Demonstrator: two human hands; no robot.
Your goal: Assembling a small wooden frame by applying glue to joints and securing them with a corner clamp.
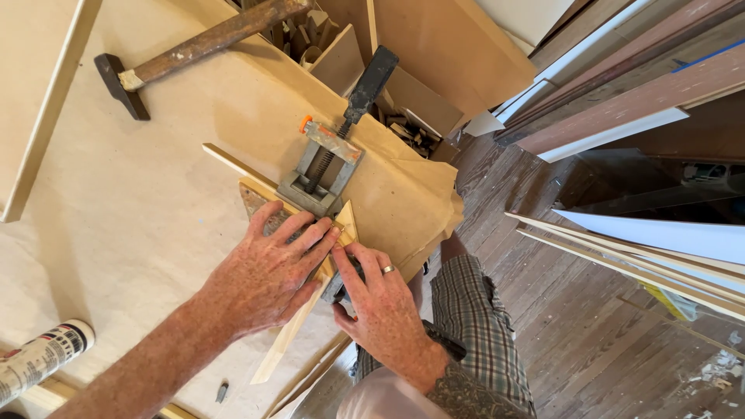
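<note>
One head-worn cam only, looking steeply down from above, close in on the paper-covered workbench (140,202). Bench fills left and centre; its corner sits at frame centre. Right side drops past the edge to the worn wooden plank floor (590,341), much farther off. No 2nd view, so no shared area.

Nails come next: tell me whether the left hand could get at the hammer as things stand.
Probably yes: the hammer lies in the open on the brown paper beyond the left hand, nothing between, though that hand presses the wooden strip.
</note>
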